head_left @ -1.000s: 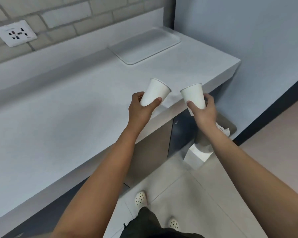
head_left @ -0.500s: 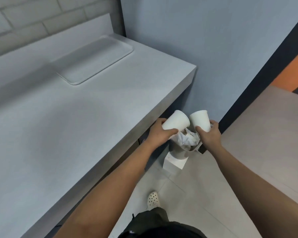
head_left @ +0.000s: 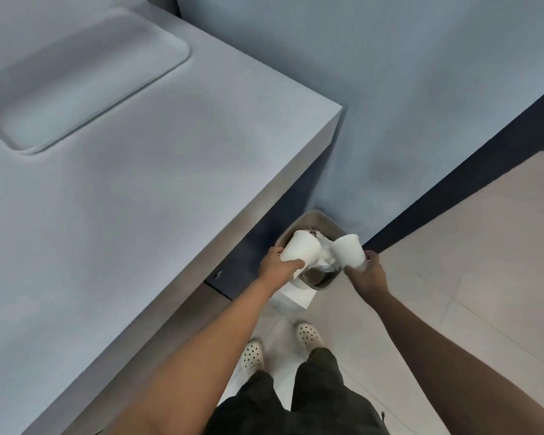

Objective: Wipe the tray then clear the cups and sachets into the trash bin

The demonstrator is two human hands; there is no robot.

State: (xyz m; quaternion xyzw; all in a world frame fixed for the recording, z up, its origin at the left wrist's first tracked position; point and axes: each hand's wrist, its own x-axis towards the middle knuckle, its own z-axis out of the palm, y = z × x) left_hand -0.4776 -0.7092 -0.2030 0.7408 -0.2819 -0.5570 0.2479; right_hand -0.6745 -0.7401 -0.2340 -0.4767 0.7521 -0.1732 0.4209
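Note:
My left hand (head_left: 276,265) grips a white paper cup (head_left: 300,248) by its base, tilted mouth-away over the trash bin (head_left: 322,218). My right hand (head_left: 366,273) grips a second white paper cup (head_left: 347,250), also tilted above the bin. The bin is a small grey open container on the floor beside the counter's end, with crumpled white paper (head_left: 325,257) inside. The empty grey tray (head_left: 85,76) lies on the counter at the upper left, far from both hands.
The grey counter (head_left: 139,215) fills the left side, its corner near the bin. A blue-grey wall (head_left: 390,89) with a dark skirting stands behind the bin. A white box (head_left: 292,296) sits at the bin's foot. My feet in white perforated shoes (head_left: 308,333) stand on pale floor tiles.
Both hands carried the cups from the counter edge down and right to above the bin. The view has swung downward toward the floor.

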